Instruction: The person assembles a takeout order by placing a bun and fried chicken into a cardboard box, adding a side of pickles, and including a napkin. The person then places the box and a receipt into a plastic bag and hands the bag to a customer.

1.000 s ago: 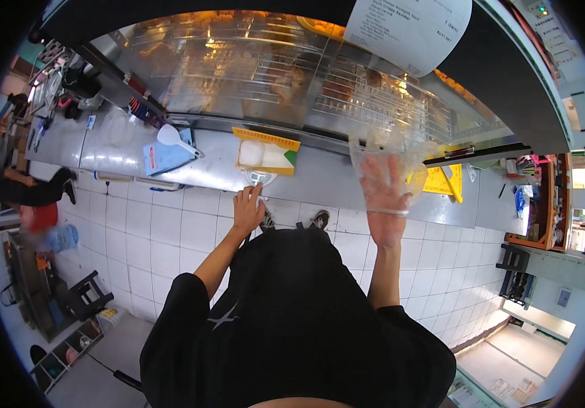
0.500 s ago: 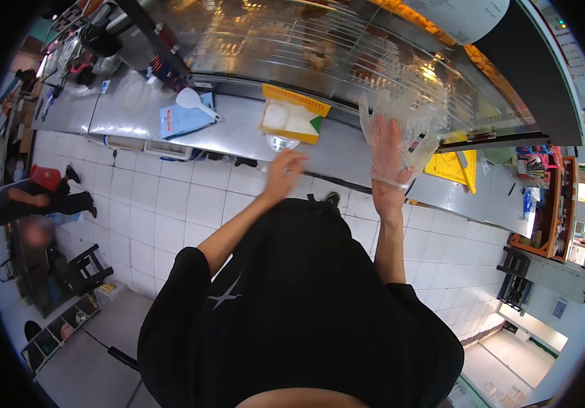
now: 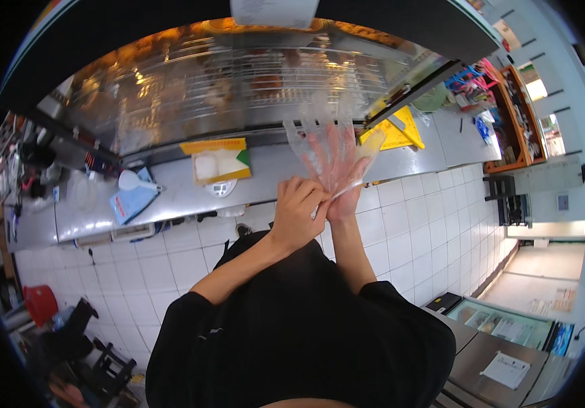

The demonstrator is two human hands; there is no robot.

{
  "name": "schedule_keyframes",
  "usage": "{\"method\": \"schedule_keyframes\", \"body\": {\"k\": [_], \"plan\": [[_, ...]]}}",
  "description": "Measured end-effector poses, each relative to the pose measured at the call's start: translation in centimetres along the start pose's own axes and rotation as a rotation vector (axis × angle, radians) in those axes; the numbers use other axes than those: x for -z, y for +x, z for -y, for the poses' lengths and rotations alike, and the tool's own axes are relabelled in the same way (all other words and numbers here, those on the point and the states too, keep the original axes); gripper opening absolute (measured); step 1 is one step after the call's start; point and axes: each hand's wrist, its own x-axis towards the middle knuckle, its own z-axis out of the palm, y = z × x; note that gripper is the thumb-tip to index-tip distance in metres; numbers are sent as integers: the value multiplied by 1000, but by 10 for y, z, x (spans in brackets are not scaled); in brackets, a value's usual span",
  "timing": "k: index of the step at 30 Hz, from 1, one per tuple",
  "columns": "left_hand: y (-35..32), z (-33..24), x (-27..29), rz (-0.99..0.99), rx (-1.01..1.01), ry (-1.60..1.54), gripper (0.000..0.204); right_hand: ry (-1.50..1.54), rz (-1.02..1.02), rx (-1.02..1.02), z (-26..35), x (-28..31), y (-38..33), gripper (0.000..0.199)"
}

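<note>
A loose, clear plastic glove covers my right hand, whose fingers are spread out inside it. My left hand pinches the glove's cuff at the right wrist. Both hands are in front of the steel counter. Left of them on the counter, an open yellow paper box with a white lining rests on a small white scale. Further left, a white scoop lies on a blue packet.
Behind the counter stands a glass-fronted case with wire racks and blurred food. To the right lie a yellow board and a yellow-handled knife. An orange shelf unit stands beyond. A red bucket is at the lower left.
My left hand has moved from in front of the scale to the glove's cuff and taken hold of it. The view has swung to the right.
</note>
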Motion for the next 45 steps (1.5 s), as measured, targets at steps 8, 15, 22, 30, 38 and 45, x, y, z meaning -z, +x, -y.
{"method": "schedule_keyframes", "body": {"k": [8,15,22,30,38,45], "plan": [[5,7,-16,209,137,-256,7,-48,-167,84,11,37,19,83],[8,35,-56,163,166,-248,26,-54,-471,322,30,65,92,75],[-5,65,-46,341,497,-544,43,-1055,-948,585,82,84,160,53],[0,110,-12,348,706,-598,28,-1014,-720,617,57,105,175,34],[57,136,-21,244,541,-488,28,-547,-253,136,68,24,155,56],[84,140,-1,61,550,-465,25,-350,-322,220,107,-12,216,40]]}}
